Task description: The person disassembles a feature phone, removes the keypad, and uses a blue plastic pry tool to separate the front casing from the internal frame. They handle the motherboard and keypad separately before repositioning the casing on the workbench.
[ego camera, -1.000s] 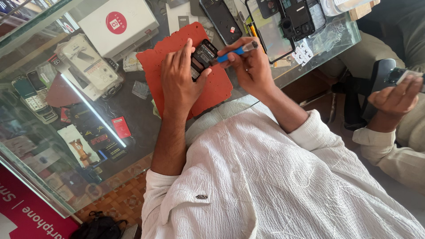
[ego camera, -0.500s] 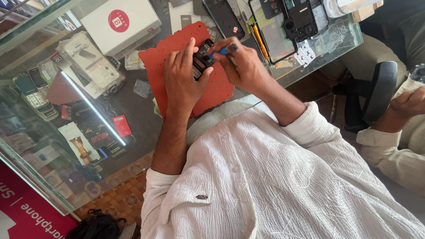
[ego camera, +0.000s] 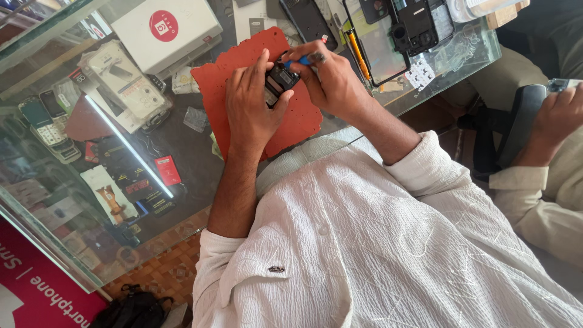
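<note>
Fingers: our left hand (ego camera: 252, 109) wraps the small dark phone body (ego camera: 280, 80), our right hand (ego camera: 331, 82) pinches a blue-handled tool (ego camera: 299, 61) at its top | glass counter (ego camera: 182, 152) under all | red mat (ego camera: 297, 118) beneath phone | white box (ego camera: 167, 30) far-left | opened phones (ego camera: 419, 24) far-right | another person's hand (ego camera: 559, 118) at right edge.

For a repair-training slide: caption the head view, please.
Left hand steadies a small dark device on a red mat; right hand applies a blue-handled tool.
</note>
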